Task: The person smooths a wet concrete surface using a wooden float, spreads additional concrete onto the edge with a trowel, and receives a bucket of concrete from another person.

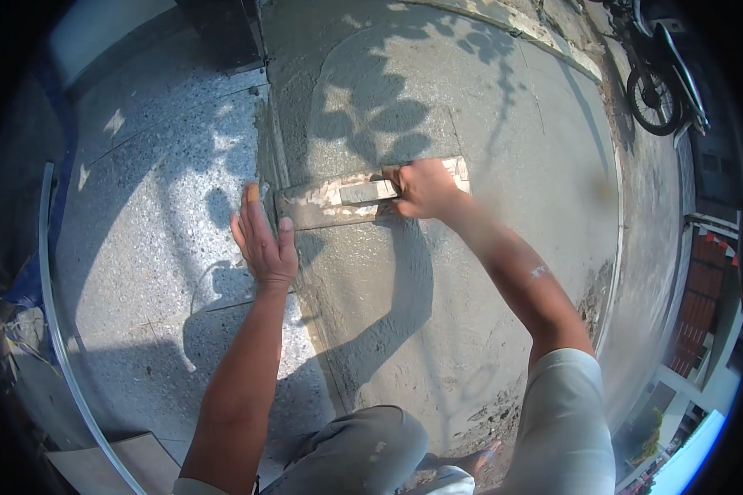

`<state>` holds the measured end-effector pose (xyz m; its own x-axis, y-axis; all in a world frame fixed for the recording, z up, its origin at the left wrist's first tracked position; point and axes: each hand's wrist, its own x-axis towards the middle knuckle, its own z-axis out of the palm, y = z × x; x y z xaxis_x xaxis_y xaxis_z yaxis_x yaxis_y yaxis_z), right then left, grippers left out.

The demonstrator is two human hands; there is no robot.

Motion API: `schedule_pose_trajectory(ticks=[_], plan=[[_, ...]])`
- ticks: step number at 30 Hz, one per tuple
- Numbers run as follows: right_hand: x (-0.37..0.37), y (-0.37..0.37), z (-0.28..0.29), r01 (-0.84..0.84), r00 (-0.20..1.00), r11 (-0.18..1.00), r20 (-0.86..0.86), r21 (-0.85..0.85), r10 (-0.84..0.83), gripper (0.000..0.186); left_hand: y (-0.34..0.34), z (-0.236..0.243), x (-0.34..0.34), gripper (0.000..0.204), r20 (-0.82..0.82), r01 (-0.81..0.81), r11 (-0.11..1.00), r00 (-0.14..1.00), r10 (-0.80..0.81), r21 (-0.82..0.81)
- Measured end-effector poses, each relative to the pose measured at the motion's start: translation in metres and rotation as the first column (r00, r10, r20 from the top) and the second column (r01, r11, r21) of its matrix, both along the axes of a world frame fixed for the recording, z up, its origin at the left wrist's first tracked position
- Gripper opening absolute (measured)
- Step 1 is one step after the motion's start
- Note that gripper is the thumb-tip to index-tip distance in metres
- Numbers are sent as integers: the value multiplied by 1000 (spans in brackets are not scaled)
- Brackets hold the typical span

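Note:
My right hand (428, 188) is wrapped round the handle of a long wooden float (318, 208), whose flat board lies on wet grey concrete (487, 272). The float's left end reaches the border between the concrete and the speckled terrazzo floor (157, 239). Just beyond that end, my left hand (266, 247) is spread, fingers stretched forward over the terrazzo edge, holding nothing. A tan covering shows on one of its fingertips. Whether that palm presses on the floor cannot be made out.
A motorcycle (656, 91) stands on the road at the far right, past the concrete's raised edge (545, 41). A long metal bar (66, 330) lies along the left side. A board (124, 462) rests at the lower left. My bent knee (371, 450) and bare foot are close below.

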<state>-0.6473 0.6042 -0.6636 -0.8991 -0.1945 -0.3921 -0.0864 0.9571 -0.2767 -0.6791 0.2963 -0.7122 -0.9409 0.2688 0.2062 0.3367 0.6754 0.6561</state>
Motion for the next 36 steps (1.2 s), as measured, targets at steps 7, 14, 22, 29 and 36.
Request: schedule_pose_trajectory(ticks=[7, 14, 22, 29, 36], plan=[[152, -53, 13, -7, 972, 997, 236, 81, -13, 57, 2, -6, 3, 73, -56, 0, 1000, 998, -1, -7], [280, -107, 29, 132, 957, 988, 270, -75, -108, 49, 6, -9, 6, 66, -45, -8, 997, 999, 5, -76], [417, -157, 27, 236, 913, 969, 356, -66, -198, 48, 8, -10, 9, 67, -33, -17, 983, 999, 11, -181], [423, -126, 72, 731, 673, 679, 246, -74, -698, 44, 14, -5, 9, 63, -60, -32, 971, 998, 18, -236], [200, -34, 54, 615, 393, -160, 476, -772, -787, 43, 17, 3, 9, 62, -56, -30, 967, 998, 17, -252]])
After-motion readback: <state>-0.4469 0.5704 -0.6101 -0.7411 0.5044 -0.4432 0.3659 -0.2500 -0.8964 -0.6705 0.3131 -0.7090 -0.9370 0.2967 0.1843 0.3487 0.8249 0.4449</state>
